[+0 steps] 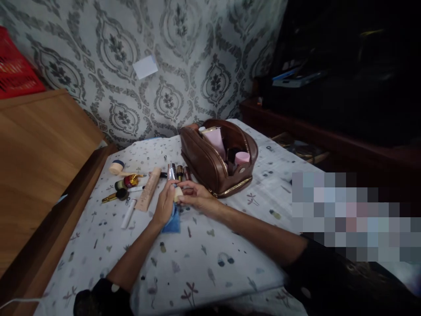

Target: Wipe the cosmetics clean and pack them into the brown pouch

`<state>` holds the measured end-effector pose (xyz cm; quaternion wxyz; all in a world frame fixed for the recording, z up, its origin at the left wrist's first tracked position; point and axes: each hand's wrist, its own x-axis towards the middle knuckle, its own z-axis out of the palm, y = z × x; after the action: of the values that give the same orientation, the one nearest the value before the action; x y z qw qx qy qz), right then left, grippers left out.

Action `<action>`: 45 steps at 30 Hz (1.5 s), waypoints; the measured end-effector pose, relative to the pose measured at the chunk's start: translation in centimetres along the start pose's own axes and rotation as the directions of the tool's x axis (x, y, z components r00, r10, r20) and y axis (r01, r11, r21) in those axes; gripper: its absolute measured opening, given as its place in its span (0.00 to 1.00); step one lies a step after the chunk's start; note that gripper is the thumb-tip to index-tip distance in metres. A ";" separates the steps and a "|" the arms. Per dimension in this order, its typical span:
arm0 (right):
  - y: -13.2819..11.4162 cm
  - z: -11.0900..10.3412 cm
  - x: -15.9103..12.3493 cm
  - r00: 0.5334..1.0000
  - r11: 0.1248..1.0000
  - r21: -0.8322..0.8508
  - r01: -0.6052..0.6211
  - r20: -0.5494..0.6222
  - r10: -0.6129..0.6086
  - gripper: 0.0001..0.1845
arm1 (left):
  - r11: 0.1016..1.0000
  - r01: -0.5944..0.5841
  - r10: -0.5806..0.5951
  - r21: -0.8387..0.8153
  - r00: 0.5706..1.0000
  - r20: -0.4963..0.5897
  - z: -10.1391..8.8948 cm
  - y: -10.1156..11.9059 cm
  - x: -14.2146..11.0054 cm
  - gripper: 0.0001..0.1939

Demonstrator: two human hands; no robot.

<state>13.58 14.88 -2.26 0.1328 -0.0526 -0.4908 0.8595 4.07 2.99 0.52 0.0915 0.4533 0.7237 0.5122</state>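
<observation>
My left hand (164, 205) is closed round a blue cloth (172, 223) that hangs down onto the sheet. Between both hands sits a small cream-coloured item (178, 194), whose kind I cannot make out. The fingers of my right hand (200, 196) pinch it from the right. Just beyond my hands stand a silver-topped bottle (171, 171) and a dark bottle with a gold band (179, 172). A beige squeeze tube (148, 188) and a white tube (128, 213) lie left of my left hand. Behind my right hand rests an unzipped brown leather bag (201, 159).
Pink containers (242, 158) show inside the bag. Further left on the patterned sheet (204, 259) lie a dark-capped beige item (116, 166), small jars (130, 180) and a gold-handled brush (115, 195). A wooden panel (42, 166) borders the left; patterned wallpaper rises behind.
</observation>
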 end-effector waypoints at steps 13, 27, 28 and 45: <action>0.1 0.1 -0.7 0.948 0.676 -0.684 0.275 0.076 -0.308 0.16 | 0.998 -0.035 0.037 -0.058 0.998 0.047 0.1 -0.5 0.0 0.28; 0.3 -0.9 0.5 0.987 0.938 -0.319 0.139 -0.032 -0.157 0.26 | 0.989 -0.069 0.065 0.130 0.997 0.036 0.5 -0.3 0.0 0.17; 0.3 -0.9 0.5 0.986 0.925 -0.351 0.147 -0.027 -0.167 0.25 | 0.985 -0.072 0.068 0.156 0.997 0.035 0.6 -0.4 0.0 0.17; -0.1 -1.0 0.1 0.985 0.837 -0.519 0.170 0.107 -0.134 0.30 | 0.944 -0.056 0.028 0.325 0.996 0.090 -0.1 -0.6 -0.4 0.16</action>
<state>13.72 15.78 -2.73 0.1648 -0.0193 -0.7141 0.6801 3.92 2.53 -0.05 0.0347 0.4987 0.7844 0.3672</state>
